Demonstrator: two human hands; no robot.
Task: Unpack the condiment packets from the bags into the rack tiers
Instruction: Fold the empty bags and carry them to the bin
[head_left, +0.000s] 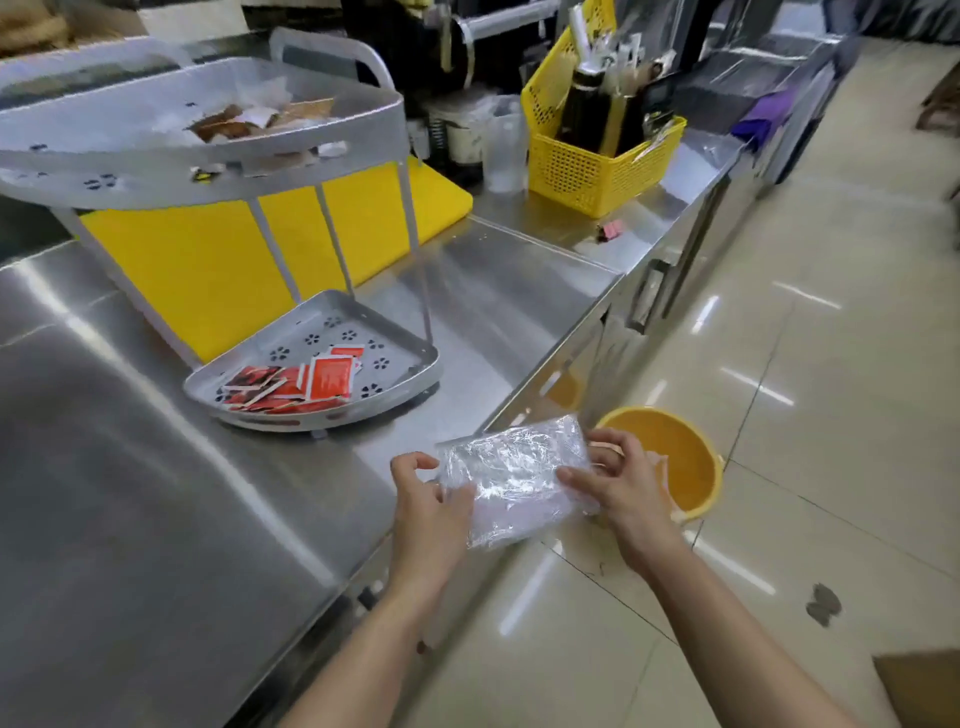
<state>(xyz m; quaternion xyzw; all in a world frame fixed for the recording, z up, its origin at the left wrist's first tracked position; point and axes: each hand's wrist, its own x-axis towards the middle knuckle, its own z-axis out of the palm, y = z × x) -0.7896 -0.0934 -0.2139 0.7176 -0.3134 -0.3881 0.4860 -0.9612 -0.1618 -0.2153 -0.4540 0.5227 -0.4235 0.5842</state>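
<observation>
The bag (514, 478) of clear film hangs between my two hands at 6 o'clock in the view, just off the front edge of the worktop (130, 467) and above the floor.

Far left, at 10 o'clock from the bag, stands the rack (332, 244). Its upper tier (363, 119) holds brown and white packets, and its lower tier (410, 374) holds red packets (291, 384).

My left hand (428, 499) pinches the bag's left edge, with the thumb on its face and the fingers curled. The film is thin, crinkled and glossy. I judge it very light, limp and a little slippery, so it should be held by the edges with both hands rather than by the middle. It looks nearly flat, and I cannot tell whether any packets remain inside.

The bag's long axis runs from about 8 o'clock up to 2 o'clock, so the right end sits higher. I cannot make out which end is the mouth.

My right hand (623, 483) grips the right edge, thumb over the front and fingers behind. Past it, at 3 o'clock, an orange bucket (691, 467) stands on the floor.
</observation>
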